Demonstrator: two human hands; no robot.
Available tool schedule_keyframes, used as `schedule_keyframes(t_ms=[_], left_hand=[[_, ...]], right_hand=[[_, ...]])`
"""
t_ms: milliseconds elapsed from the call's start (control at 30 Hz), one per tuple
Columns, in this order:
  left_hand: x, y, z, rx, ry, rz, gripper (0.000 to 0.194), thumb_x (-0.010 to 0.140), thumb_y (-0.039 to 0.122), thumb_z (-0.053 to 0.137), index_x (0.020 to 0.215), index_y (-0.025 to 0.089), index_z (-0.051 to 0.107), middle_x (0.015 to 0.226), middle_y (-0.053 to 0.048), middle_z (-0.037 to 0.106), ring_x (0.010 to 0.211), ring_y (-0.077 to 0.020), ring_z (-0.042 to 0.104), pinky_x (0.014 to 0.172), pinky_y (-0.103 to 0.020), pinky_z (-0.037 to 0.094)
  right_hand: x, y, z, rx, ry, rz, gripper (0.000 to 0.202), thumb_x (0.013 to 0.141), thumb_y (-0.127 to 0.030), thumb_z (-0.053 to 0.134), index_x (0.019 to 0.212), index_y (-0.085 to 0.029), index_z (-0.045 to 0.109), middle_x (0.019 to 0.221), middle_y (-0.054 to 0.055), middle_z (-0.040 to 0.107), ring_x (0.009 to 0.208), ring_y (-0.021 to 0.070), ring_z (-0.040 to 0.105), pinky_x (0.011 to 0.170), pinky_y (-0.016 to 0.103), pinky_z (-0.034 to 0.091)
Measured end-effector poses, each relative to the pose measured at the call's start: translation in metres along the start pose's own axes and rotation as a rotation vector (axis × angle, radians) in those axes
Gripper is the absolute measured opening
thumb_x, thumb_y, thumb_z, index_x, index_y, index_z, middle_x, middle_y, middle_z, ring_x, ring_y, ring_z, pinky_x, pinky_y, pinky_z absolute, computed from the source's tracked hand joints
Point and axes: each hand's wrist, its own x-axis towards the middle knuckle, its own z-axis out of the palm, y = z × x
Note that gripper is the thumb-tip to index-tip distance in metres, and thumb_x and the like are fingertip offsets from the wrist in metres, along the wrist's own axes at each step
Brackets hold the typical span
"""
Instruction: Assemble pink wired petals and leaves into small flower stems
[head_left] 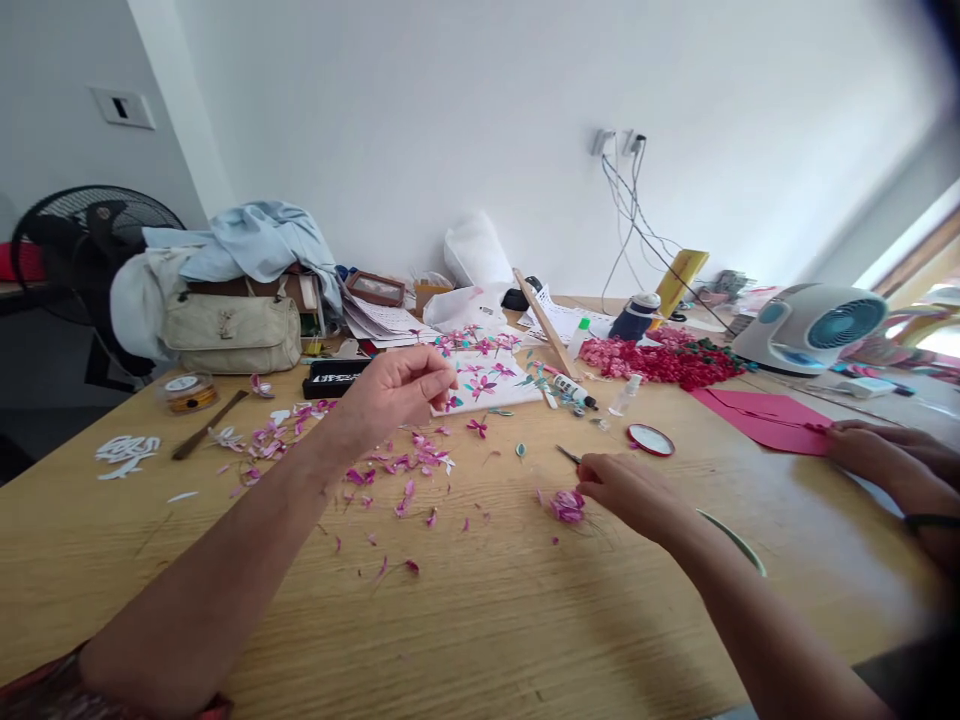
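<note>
My left hand (405, 393) is raised above the table with thumb and fingers pinched together. Whatever it may hold is too small or hidden to make out. Low over the table, my right hand (622, 490) is closed around a small dark pointed tool (568, 454), whose tip sticks out to the left; its grip is hidden by my fingers. Just below that hand lies a bunched purple-pink flower (568, 506). Loose pink petals (420, 455) are scattered between my hands. Behind my left hand, small pink and teal flowers (480, 382) sit on a white block (499, 397).
Another person's hands (885, 455) rest by red paper (765, 418) at the right. A round red-rimmed lid (650, 440), a glue bottle (574, 390), red crocheted-looking strands (675, 362) and a white fan (810, 325) stand farther back. White cut pieces (127, 452) and a wooden stick (210, 425) lie left.
</note>
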Motion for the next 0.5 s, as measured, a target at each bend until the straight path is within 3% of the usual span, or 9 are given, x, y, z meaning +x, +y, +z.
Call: schedule_keyframes(t_ms=[133, 300, 400, 500], left_hand=[[0.001, 0.001, -0.013, -0.089, 0.129, 0.062, 0.020, 0.078, 0.029, 0.055, 0.064, 0.014, 0.054, 0.062, 0.001, 0.051, 0.061, -0.0083, 0.048, 0.059, -0.020, 0.040], [-0.003, 0.008, -0.022, -0.102, 0.205, 0.119, 0.025, 0.081, 0.031, 0.051, 0.063, 0.015, 0.051, 0.061, 0.001, 0.050, 0.061, -0.0078, 0.048, 0.061, -0.020, 0.041], [-0.005, 0.015, -0.027, -0.101, 0.265, 0.158, 0.019, 0.082, 0.031, 0.050, 0.069, 0.016, 0.052, 0.061, 0.002, 0.050, 0.060, -0.0077, 0.049, 0.060, -0.020, 0.042], [-0.006, 0.022, -0.031, -0.119, 0.301, 0.185, 0.013, 0.081, 0.027, 0.052, 0.074, 0.017, 0.052, 0.062, 0.003, 0.050, 0.058, -0.0071, 0.050, 0.060, -0.020, 0.043]], right_hand=[[0.004, -0.037, -0.015, 0.108, 0.075, -0.129, 0.013, 0.075, -0.024, 0.053, 0.063, -0.020, 0.055, 0.060, 0.002, 0.057, 0.057, 0.0153, 0.048, 0.049, 0.025, 0.024], [0.035, -0.103, -0.011, 0.201, -0.047, -0.336, 0.009, 0.073, -0.021, 0.052, 0.065, -0.020, 0.057, 0.065, 0.000, 0.059, 0.060, 0.0135, 0.049, 0.050, 0.022, 0.028], [0.065, -0.121, 0.002, 0.160, -0.018, -0.325, 0.012, 0.073, -0.016, 0.049, 0.068, -0.019, 0.059, 0.070, 0.001, 0.059, 0.062, 0.0135, 0.049, 0.051, 0.022, 0.028], [0.092, -0.123, 0.015, 0.092, 0.028, -0.262, 0.016, 0.072, -0.012, 0.046, 0.071, -0.018, 0.061, 0.072, 0.004, 0.059, 0.064, 0.0148, 0.049, 0.051, 0.024, 0.025]])
